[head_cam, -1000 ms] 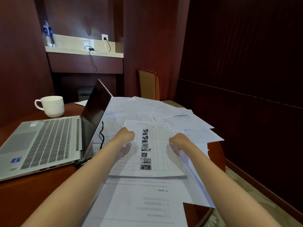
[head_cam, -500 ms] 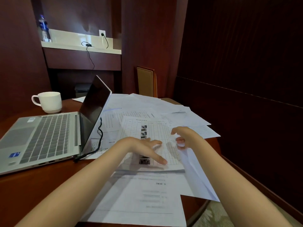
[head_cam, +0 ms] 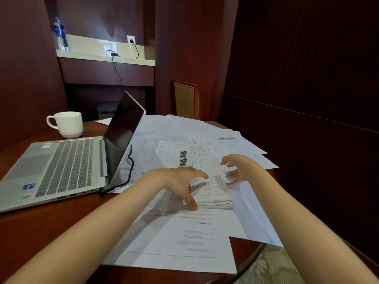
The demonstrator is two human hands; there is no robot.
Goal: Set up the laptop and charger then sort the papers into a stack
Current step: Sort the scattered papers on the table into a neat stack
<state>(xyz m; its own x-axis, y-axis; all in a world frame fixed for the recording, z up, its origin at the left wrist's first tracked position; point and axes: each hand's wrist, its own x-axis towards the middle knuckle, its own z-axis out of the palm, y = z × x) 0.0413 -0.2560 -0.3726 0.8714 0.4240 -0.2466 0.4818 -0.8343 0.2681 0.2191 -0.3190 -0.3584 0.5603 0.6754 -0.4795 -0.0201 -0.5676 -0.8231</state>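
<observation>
Left hand (head_cam: 180,181): fingers spread, holding nothing, one fingertip pressing down on the near edge of the gridded stack (head_cam: 196,160) at frame centre. Right hand (head_cam: 240,171): fingers curled, pinching that stack's right edge. The stack sits on loose sheets (head_cam: 184,242) spread over the bench (head_cam: 41,232), centre to right of frame. Laptop (head_cam: 67,167) is open at left, screen dark. Charger cable (head_cam: 131,167) meets the laptop's side at the hinge corner and loops up over the papers beside the screen. Upper left: a lead plugged into the wall socket (head_cam: 131,40) drops off the shelf (head_cam: 102,57). White mug (head_cam: 67,124) stands beyond the laptop. Water bottle (head_cam: 59,33) is on the shelf's left end.
</observation>
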